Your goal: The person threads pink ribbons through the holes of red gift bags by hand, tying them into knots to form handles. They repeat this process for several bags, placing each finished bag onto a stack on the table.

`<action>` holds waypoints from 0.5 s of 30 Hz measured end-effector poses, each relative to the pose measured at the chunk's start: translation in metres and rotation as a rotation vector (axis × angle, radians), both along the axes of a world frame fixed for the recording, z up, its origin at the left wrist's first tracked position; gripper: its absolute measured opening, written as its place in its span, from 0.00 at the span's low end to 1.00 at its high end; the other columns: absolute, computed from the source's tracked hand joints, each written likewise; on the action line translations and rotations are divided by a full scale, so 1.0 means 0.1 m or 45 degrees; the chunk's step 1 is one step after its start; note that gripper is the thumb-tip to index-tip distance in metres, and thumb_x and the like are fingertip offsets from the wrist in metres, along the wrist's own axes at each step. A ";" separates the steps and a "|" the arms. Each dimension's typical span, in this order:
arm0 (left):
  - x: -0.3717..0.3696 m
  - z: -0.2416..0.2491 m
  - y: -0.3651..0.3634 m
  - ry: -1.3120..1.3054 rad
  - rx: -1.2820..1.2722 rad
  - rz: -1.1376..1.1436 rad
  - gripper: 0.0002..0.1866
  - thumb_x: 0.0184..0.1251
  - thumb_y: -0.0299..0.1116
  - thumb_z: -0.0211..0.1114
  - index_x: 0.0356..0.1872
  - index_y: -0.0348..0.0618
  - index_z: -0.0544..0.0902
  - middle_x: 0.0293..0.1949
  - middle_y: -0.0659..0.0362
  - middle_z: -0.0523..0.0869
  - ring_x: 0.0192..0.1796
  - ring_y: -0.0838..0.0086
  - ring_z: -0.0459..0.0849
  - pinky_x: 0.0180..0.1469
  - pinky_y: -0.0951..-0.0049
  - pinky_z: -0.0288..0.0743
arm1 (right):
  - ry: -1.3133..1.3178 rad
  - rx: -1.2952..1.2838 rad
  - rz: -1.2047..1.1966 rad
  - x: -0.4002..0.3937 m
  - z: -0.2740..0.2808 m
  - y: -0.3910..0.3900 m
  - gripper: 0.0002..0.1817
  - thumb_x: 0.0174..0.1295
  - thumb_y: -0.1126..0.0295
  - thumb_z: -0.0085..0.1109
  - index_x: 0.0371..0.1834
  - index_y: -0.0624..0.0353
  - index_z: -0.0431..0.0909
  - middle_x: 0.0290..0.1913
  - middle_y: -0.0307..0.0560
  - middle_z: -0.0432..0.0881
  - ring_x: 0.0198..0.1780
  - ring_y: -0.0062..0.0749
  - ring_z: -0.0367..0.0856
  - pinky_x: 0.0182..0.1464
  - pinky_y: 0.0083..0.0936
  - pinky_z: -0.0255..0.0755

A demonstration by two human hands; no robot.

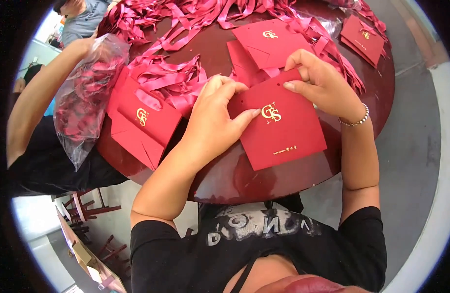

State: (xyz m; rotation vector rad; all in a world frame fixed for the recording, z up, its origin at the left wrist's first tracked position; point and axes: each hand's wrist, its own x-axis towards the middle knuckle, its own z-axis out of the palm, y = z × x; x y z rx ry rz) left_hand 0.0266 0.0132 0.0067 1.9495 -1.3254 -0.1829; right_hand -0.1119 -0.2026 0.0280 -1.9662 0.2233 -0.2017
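In the head view, the left hand (pixel 220 117) has its grip pinching the upper left edge of the red gift bag (pixel 283 129), thumb flat beside the gold logo. Up at the bag's top right corner, the right hand (pixel 327 88) pinches too, thumb over the front by a punched hole. The bag is held tilted above the near edge of the round bench (pixel 220 183), with pink ribbons (pixel 178 24) heaped toward the far edge.
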 end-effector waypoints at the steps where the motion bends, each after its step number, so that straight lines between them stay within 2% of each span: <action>1: -0.01 0.01 0.00 0.018 -0.021 -0.024 0.21 0.54 0.29 0.79 0.49 0.37 0.82 0.47 0.54 0.81 0.53 0.63 0.81 0.56 0.68 0.76 | 0.065 -0.144 -0.026 -0.02 0.08 0.00 0.12 0.66 0.71 0.68 0.46 0.60 0.74 0.22 0.37 0.73 0.27 0.18 0.70 0.32 0.23 0.67; 2: -0.02 0.01 0.00 0.037 -0.044 -0.049 0.21 0.53 0.29 0.79 0.47 0.37 0.82 0.47 0.54 0.81 0.52 0.63 0.81 0.55 0.68 0.76 | 0.131 -0.288 -0.054 -0.04 0.13 0.00 0.13 0.65 0.69 0.69 0.45 0.60 0.75 0.22 0.39 0.73 0.27 0.20 0.70 0.32 0.24 0.67; 3: -0.02 0.01 -0.01 0.057 -0.064 -0.077 0.20 0.53 0.28 0.80 0.46 0.37 0.82 0.47 0.54 0.81 0.51 0.63 0.81 0.54 0.68 0.76 | 0.030 -0.467 -0.029 -0.04 0.07 -0.03 0.15 0.62 0.65 0.71 0.43 0.61 0.77 0.28 0.46 0.78 0.32 0.32 0.79 0.38 0.29 0.74; 6: -0.03 -0.02 -0.01 0.137 0.017 -0.124 0.19 0.51 0.25 0.79 0.43 0.37 0.81 0.43 0.55 0.81 0.46 0.63 0.81 0.52 0.67 0.76 | -0.322 -0.644 0.225 0.02 -0.12 -0.08 0.16 0.59 0.64 0.73 0.41 0.62 0.80 0.39 0.51 0.83 0.45 0.45 0.84 0.50 0.36 0.77; 7: -0.06 0.04 -0.02 -0.017 0.027 -0.126 0.18 0.49 0.23 0.79 0.41 0.38 0.81 0.39 0.57 0.80 0.43 0.63 0.80 0.50 0.68 0.76 | -0.462 -0.880 0.161 0.02 -0.14 -0.02 0.17 0.55 0.63 0.75 0.42 0.62 0.82 0.48 0.53 0.83 0.54 0.50 0.82 0.60 0.40 0.75; 8: -0.07 0.05 -0.02 -0.028 0.000 -0.135 0.18 0.49 0.23 0.79 0.41 0.38 0.81 0.38 0.57 0.81 0.43 0.63 0.80 0.49 0.68 0.76 | -0.504 -0.923 0.169 0.03 -0.12 0.04 0.17 0.54 0.65 0.74 0.43 0.62 0.83 0.50 0.53 0.83 0.55 0.50 0.81 0.64 0.42 0.72; 10: -0.07 0.07 -0.02 -0.044 -0.052 -0.154 0.18 0.48 0.22 0.79 0.41 0.39 0.81 0.37 0.56 0.81 0.42 0.63 0.80 0.49 0.67 0.76 | -0.495 -0.686 0.331 0.06 -0.10 0.17 0.16 0.52 0.65 0.73 0.41 0.63 0.83 0.48 0.53 0.83 0.55 0.50 0.80 0.64 0.43 0.71; 11: -0.07 0.08 0.00 -0.039 -0.038 -0.168 0.18 0.49 0.23 0.79 0.42 0.39 0.82 0.39 0.55 0.82 0.42 0.63 0.81 0.48 0.67 0.76 | -0.465 -0.796 0.351 0.06 -0.10 0.21 0.15 0.52 0.65 0.73 0.38 0.62 0.82 0.43 0.53 0.84 0.52 0.50 0.82 0.62 0.42 0.73; 14: -0.05 0.04 -0.02 -0.111 -0.117 -0.107 0.15 0.53 0.29 0.78 0.42 0.41 0.84 0.39 0.54 0.85 0.47 0.58 0.82 0.50 0.63 0.75 | -0.385 -0.851 0.285 0.05 -0.10 0.18 0.14 0.53 0.64 0.72 0.36 0.61 0.82 0.36 0.52 0.85 0.46 0.51 0.84 0.61 0.42 0.73; 15: -0.03 0.06 -0.03 -0.161 -0.092 -0.088 0.15 0.54 0.30 0.78 0.42 0.41 0.85 0.38 0.54 0.85 0.46 0.58 0.82 0.50 0.63 0.76 | -0.427 -0.836 0.228 0.08 -0.12 0.14 0.13 0.56 0.63 0.71 0.35 0.61 0.83 0.32 0.52 0.85 0.40 0.51 0.85 0.54 0.42 0.76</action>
